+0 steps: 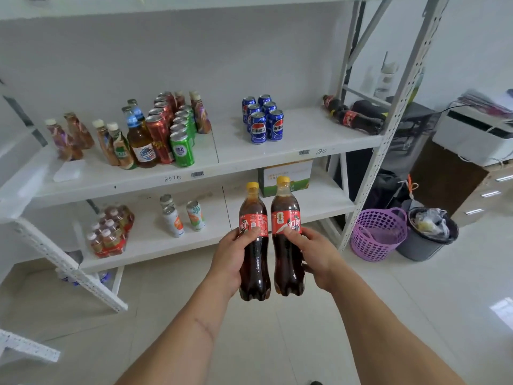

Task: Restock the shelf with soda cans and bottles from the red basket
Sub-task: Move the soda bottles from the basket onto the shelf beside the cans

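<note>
I hold two upright cola bottles with yellow caps and red labels side by side in front of the white shelf [299, 140]. My left hand [231, 259] grips the left cola bottle [254, 243] and my right hand [316, 257] grips the right cola bottle [287, 240]. On the middle shelf stand several blue cola cans [263, 119]. At its right end two cola bottles [352, 118] lie on their sides. The red basket is not in view.
Tea bottles, beer bottles and red and green cans [166, 129] crowd the middle shelf's left. The lower shelf holds a shrink-wrapped bottle pack [111, 232], three cans [183, 215] and a carton [286, 176]. A purple basket [377, 234] and a bin [427, 234] stand on the floor at right.
</note>
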